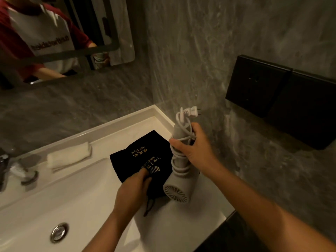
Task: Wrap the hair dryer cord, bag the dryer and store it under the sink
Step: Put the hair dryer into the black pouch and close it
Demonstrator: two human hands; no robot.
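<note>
My right hand (195, 145) grips the handle of a grey hair dryer (179, 186), handle up and body down near the counter. Its white cord (181, 137) is wound in several loops around the handle, and the plug (190, 111) sticks out at the top. A black cloth bag (143, 151) with gold lettering lies flat on the white counter, left of the dryer. My left hand (134, 190) pinches the bag's near edge, close to its drawstring (149, 206).
The white sink basin (76, 197) with a metal drain (59, 231) lies at lower left, the faucet (11, 168) at far left. A rolled white towel (69, 155) rests behind it. Black wall panels (272, 91) hang at right; a mirror (54, 33) is above.
</note>
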